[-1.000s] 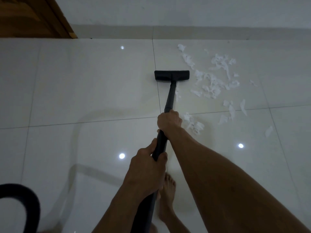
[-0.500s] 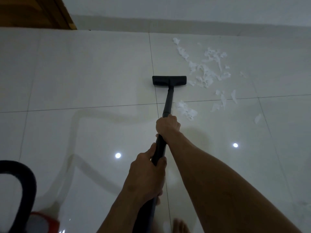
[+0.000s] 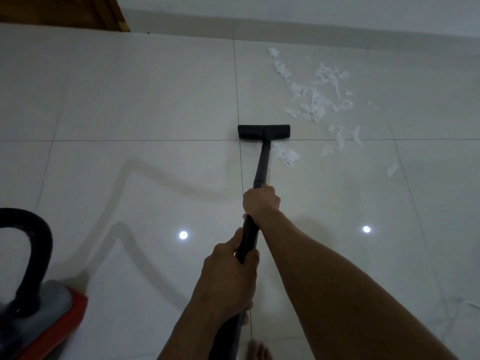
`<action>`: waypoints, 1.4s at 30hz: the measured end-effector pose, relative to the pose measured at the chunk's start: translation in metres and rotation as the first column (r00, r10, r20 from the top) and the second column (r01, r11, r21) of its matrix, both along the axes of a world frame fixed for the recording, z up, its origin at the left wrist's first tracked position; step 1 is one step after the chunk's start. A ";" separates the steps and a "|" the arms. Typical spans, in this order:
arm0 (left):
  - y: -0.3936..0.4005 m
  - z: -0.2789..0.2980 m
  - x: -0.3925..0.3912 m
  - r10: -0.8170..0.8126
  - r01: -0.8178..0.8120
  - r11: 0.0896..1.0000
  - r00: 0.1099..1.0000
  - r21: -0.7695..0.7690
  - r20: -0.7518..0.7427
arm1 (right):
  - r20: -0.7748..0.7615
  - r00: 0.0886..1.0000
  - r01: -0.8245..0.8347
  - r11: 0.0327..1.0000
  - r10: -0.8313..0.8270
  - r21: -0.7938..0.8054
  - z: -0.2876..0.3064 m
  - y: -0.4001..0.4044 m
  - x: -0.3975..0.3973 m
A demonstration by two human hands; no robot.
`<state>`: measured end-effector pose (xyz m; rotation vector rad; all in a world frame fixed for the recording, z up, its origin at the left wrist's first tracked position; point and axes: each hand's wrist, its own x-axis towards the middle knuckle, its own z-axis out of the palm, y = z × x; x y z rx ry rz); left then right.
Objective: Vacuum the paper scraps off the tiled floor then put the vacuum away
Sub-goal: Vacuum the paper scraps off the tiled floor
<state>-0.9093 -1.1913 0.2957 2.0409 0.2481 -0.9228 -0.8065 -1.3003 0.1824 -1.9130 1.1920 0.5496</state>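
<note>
paper scraps (image 3: 315,100) lay scattered on the tiled floor (image 3: 130,100) toward the upper right of the view, near the skirting of the white wall (image 3: 311,11). most were bunched in a loose white heap, with a few stray bits trailing down and to the right of it. one small clump (image 3: 287,155) sat just beside the wand, right behind the floor nozzle.

the black floor nozzle (image 3: 264,131) rested flat on the tiles where two grout lines crossed, to the left of and below the main heap and apart from it. the black vacuum wand (image 3: 262,165) ran from the nozzle back toward the person.

both hands were clenched around the wand. the right hand (image 3: 261,201) gripped it further down, fingers wrapped over the top, bare forearm stretching in from the lower right. the left hand (image 3: 228,276) gripped nearer the body, thumb lying along the tube.

at the lower left stood the vacuum body (image 3: 46,323), red and grey, with a thick black hose (image 3: 33,237) arching up out of it. toes of a bare foot (image 3: 257,352) showed at the bottom edge, just right of the wand. two ceiling lights reflected as bright spots in the glossy tiles, and a brown wooden door (image 3: 65,11) filled the top left corner.
</note>
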 end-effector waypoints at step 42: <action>-0.055 -0.001 -0.250 -0.027 0.022 0.999 0.986 -0.032 -0.162 | -0.097 0.993 -0.073 0.994 0.065 -0.084 0.006 -0.063 -0.265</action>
